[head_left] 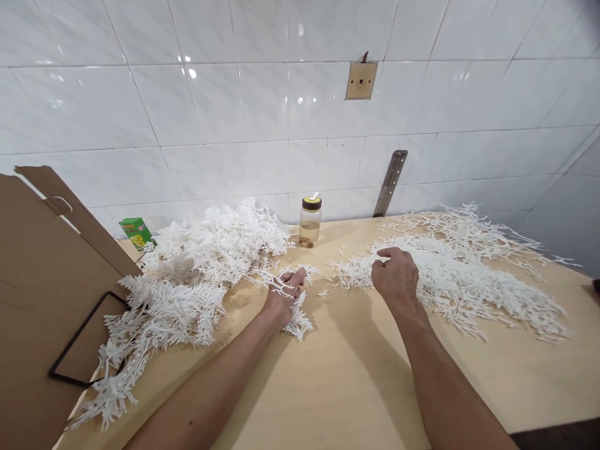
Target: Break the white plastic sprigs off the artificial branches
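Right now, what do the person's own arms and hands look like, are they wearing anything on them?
Both arms are bare from the bottom edge of the picture up to the wrists: no sleeves show. The left hand and the right hand are bare too, with no gloves. No watch, bracelet or ring can be seen on the parts that show, and there are no markings or bandages.

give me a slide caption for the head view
Left hand grips a white sprig; right hand rests on the right pile.
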`<act>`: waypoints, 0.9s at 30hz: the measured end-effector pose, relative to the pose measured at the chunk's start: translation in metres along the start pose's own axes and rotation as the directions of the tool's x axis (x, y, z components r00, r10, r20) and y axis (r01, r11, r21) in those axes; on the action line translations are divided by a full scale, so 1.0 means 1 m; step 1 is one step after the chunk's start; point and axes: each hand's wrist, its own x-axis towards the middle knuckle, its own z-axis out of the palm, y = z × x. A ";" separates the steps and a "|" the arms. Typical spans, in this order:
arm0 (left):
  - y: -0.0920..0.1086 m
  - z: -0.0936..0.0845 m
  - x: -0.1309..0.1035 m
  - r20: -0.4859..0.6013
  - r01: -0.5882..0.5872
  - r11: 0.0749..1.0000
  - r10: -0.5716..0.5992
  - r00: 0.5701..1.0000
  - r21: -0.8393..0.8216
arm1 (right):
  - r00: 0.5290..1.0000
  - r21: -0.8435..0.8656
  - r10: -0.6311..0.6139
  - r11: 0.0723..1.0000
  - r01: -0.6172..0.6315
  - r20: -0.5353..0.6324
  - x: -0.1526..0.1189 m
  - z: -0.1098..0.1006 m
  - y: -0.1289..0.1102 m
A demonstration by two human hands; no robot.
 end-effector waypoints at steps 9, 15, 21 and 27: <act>-0.001 -0.002 0.003 -0.023 0.002 0.999 -0.001 1.000 0.034 | 0.820 0.445 -0.368 0.882 0.158 0.439 -0.058 0.009 -0.072; -0.004 0.002 0.003 0.016 -0.018 0.999 0.018 1.000 0.037 | 0.834 0.397 -0.327 0.906 0.144 0.444 -0.058 0.018 -0.067; -0.002 0.005 -0.004 0.041 -0.035 0.997 0.032 0.999 0.066 | 0.855 0.391 -0.276 0.915 0.095 0.439 -0.057 0.022 -0.063; 0.005 0.002 -0.004 0.024 0.075 0.996 -0.076 0.997 0.048 | 0.834 0.449 -0.434 0.854 0.262 0.340 -0.060 0.023 -0.062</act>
